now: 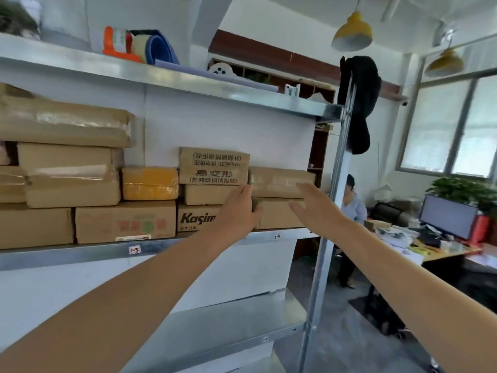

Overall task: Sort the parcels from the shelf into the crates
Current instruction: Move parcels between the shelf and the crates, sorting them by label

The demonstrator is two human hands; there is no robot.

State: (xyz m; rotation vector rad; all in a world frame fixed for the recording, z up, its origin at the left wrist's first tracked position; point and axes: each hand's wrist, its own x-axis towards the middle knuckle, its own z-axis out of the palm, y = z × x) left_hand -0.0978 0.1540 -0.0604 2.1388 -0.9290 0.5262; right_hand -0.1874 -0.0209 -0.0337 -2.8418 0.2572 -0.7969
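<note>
Several brown cardboard parcels are stacked on the middle board of a metal shelf (80,253). At its right end a plain brown parcel (279,214) lies under a taped flat parcel (281,181). My left hand (238,211) touches the left front corner of the lower parcel, thumb at its edge, fingers fairly straight. My right hand (314,204) reaches toward the right side of the same stack with its fingers spread and holds nothing. A box with black printed characters (213,165) sits just left of the pair. No crate is in view.
A Kasim-printed box (196,218), a yellow-wrapped parcel (150,183) and larger boxes (64,122) fill the shelf to the left. The shelf's right upright post (333,200) stands beside my right hand. A seated person (351,203) and a cluttered desk (441,246) are beyond.
</note>
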